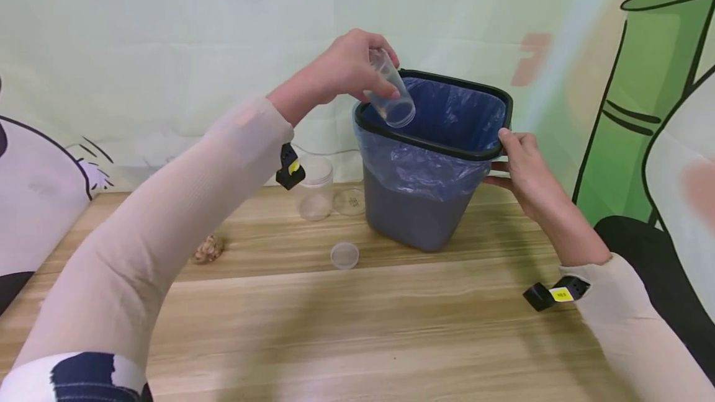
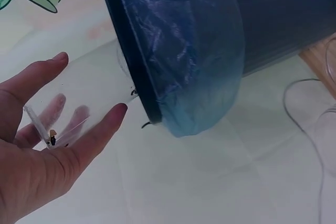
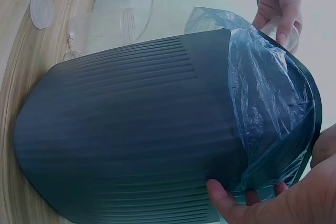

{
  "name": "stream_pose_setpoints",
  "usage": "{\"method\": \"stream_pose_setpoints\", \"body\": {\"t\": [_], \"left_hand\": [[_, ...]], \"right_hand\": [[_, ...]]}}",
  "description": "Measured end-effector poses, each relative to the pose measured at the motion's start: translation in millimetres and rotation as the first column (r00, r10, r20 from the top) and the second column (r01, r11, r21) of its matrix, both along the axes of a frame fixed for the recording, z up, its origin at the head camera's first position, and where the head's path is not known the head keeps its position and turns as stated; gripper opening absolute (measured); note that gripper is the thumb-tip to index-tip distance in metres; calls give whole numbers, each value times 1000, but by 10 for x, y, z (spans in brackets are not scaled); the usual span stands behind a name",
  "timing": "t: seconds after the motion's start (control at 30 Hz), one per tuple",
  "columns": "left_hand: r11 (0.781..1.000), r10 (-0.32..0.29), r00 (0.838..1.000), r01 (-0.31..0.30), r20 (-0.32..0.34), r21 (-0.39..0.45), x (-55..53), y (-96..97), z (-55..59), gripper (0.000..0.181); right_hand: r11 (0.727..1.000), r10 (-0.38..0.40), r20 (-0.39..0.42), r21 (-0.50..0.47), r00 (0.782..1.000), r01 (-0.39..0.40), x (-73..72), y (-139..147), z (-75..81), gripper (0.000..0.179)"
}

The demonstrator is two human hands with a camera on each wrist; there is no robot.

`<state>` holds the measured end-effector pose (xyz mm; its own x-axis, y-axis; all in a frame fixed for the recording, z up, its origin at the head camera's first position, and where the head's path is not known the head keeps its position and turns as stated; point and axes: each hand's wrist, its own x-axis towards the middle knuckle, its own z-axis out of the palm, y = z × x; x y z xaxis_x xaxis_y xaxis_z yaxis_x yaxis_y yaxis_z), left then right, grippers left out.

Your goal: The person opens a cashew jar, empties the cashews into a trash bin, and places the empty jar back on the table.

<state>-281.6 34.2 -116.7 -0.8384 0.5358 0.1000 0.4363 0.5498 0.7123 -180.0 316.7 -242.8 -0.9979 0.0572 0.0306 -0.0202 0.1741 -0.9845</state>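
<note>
Table: wood-grained, before a cartoon-printed backdrop
Left hand: curled round a clear cup, tipped over the bin
Right hand: grips the bin's rim
Bin: on the table, near a jar

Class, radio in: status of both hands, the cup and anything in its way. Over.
Left hand holding clear cup, tipped at the bin's opening. Right hand gripping bin at rim. Small bits inside cup. No obstruction visible at cup's mouth.
</note>
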Motion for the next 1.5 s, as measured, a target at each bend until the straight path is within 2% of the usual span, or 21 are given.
{"method": "stream_pose_setpoints", "body": {"t": [0.2, 0.43, 0.5, 0.57, 0.7, 0.8, 0.87, 1.0, 1.1, 1.17, 1.23, 1.3, 1.5], "left_hand": [[997, -27, 999, 23, -47, -80, 51, 46, 52, 49], [989, -84, 990, 69, -117, -131, 125, 96, 128, 51], [985, -124, 980, 102, -156, -140, 159, 109, 159, 51], [977, -176, 962, 144, -208, -160, 188, 126, 191, 50], [938, -276, 908, 183, -316, -295, 217, 188, 228, 47], [919, -288, 899, 163, -331, -358, 210, 220, 208, 46], [925, -265, 911, 149, -315, -348, 191, 206, 173, 46], [960, -191, 939, 119, -286, -253, 146, 110, 70, 46], [990, -119, 962, 96, -246, -103, 126, -2, -7, 46], [997, -71, 975, 76, -212, 16, 124, -93, -55, 46], [990, -30, 983, 54, -182, 129, 126, -187, -94, 45], [972, 1, 990, 33, -143, 234, 132, -280, -133, 44], [897, 61, 998, -43, -26, 439, 139, -527, -259, 46]], "right_hand": [[1000, 1, -3, 12, 1000, -1, -2, -5, -2, 37], [1000, 19, -23, 19, 1000, -19, 2, -3, -26, 44], [1000, 20, -23, 19, 1000, -19, 11, -2, -23, 44], [1000, 16, -21, 18, 1000, -15, 13, 1, -17, 43], [1000, 0, -10, 4, 1000, 0, 16, 7, -12, 37], [1000, -3, -18, -12, 1000, 3, 14, 7, -10, 38], [1000, 3, -25, -13, 1000, -4, 10, 0, -10, 37], [1000, 3, -17, -3, 1000, -3, 2, -22, -19, 35], [1000, -8, -11, 4, 1000, 8, -6, -31, -24, 36], [1000, -6, -18, 8, 1000, 6, -13, -28, -26, 39], [1000, -1, -20, 7, 1000, 1, -12, -25, -23, 39], [1000, 0, -17, 7, 1000, 0, -9, -19, -24, 38], [1000, -5, -8, 0, 1000, 5, 4, 16, -24, 36]]}}
